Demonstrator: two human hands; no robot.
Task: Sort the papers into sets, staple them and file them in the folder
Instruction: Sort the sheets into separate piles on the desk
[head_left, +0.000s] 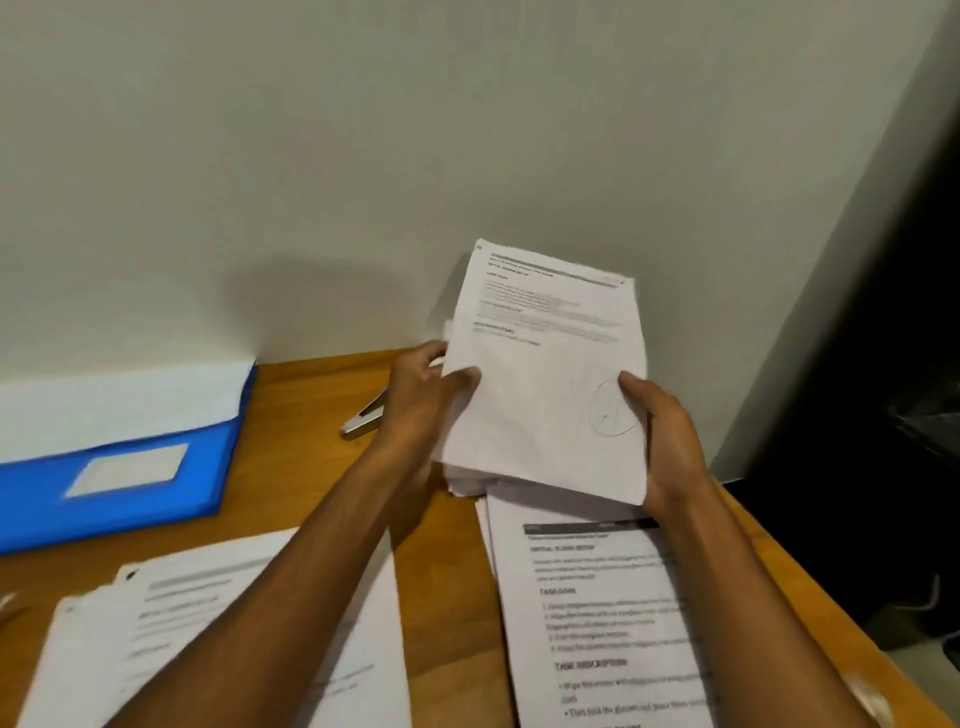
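Note:
A thick stack of printed papers (545, 374) is held tilted upright above the wooden desk (447, 571), near the wall. My left hand (421, 395) grips its left edge, thumb on the front sheet. My right hand (660, 431) grips the right edge, thumb on the front. A silver stapler (363, 421) lies on the desk behind my left hand, partly hidden. A blue folder (119, 488) with white sheets in it lies at the left.
One pile of printed papers (597, 623) lies under my right forearm, another pile (171, 623) at the lower left under my left forearm. The wall stands close behind the desk. The desk's right edge borders a dark gap.

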